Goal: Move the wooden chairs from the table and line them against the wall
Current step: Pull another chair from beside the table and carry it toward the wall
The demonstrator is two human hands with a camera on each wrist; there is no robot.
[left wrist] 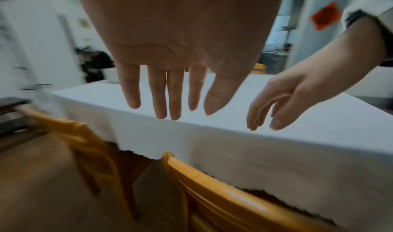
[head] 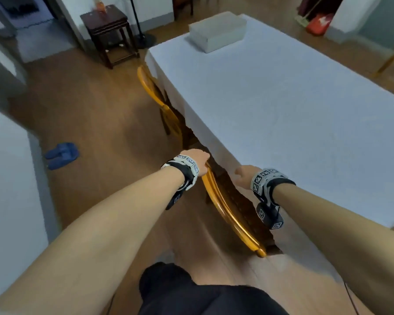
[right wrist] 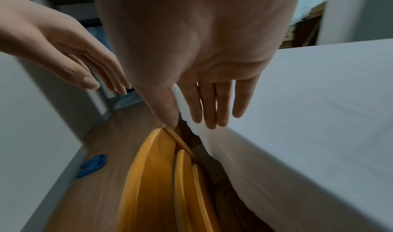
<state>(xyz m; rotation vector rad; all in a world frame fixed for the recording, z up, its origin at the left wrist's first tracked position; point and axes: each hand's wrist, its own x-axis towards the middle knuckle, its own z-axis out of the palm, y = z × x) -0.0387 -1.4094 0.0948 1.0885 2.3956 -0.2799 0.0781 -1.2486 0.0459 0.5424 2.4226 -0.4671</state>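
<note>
Chair (head: 228, 208) beneath both flat, spread hands.

Glossy varnished wooden chair (head: 228, 210), matt white cloth on table (head: 293, 114).

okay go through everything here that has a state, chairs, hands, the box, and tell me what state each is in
near chair: tucked under the table, not gripped
far chair: tucked under the table
left hand: open, above the near chair's top rail
right hand: open, holding nothing
table: covered with a white cloth
grey box: closed, on the table
</note>
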